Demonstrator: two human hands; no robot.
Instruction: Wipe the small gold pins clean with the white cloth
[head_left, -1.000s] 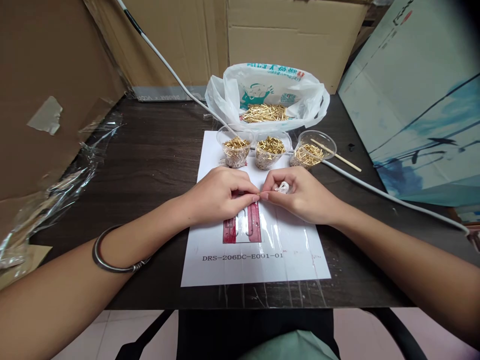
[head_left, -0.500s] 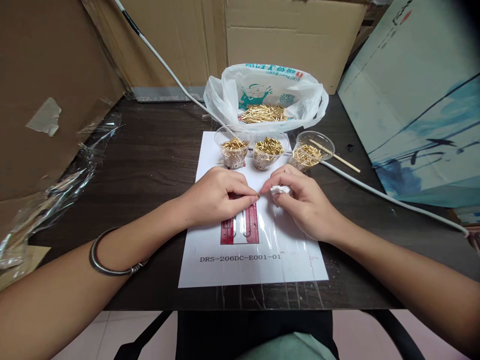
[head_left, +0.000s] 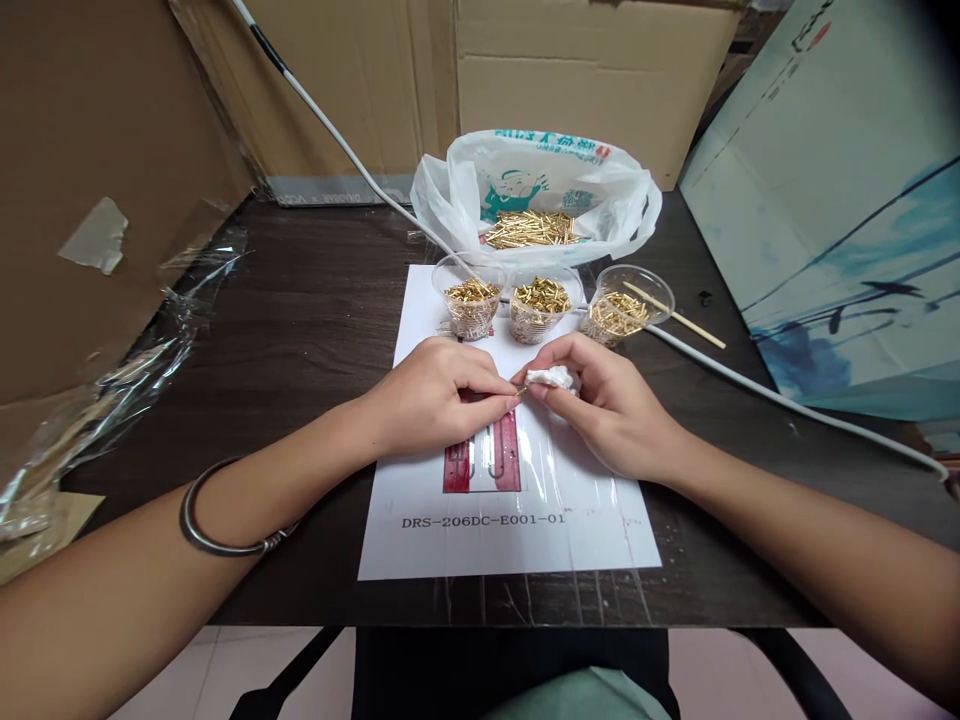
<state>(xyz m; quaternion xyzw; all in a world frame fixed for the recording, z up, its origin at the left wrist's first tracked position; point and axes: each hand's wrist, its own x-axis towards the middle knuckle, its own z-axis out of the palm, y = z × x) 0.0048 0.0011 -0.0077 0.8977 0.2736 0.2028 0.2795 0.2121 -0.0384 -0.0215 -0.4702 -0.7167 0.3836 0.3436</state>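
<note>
Over the white printed sheet (head_left: 465,545), my left hand (head_left: 442,395) pinches a small gold-coloured metal pin (head_left: 522,391) between thumb and index finger. My right hand (head_left: 607,405) meets it from the right, its thumb and fingertips at the pin's other end. A crumpled white tissue (head_left: 551,378) is gripped in the right hand, between thumb and fingers. Just beyond the hands stand three clear plastic cups: a left cup (head_left: 471,322), a middle cup (head_left: 534,327) and a tilted right cup (head_left: 596,328), all holding small gold metal parts.
A white plastic bag (head_left: 626,225) behind the cups lies open with many gold pins (head_left: 531,229) inside. One wooden stick (head_left: 697,328) leans out of the right cup. The white cable (head_left: 780,395) crosses the table. Cardboard (head_left: 592,85) walls off the back and left.
My right thumb and fingers have closed in on the pin, and the tissue has shifted left with them. My left hand keeps its pinch; the view has shifted slightly.
</note>
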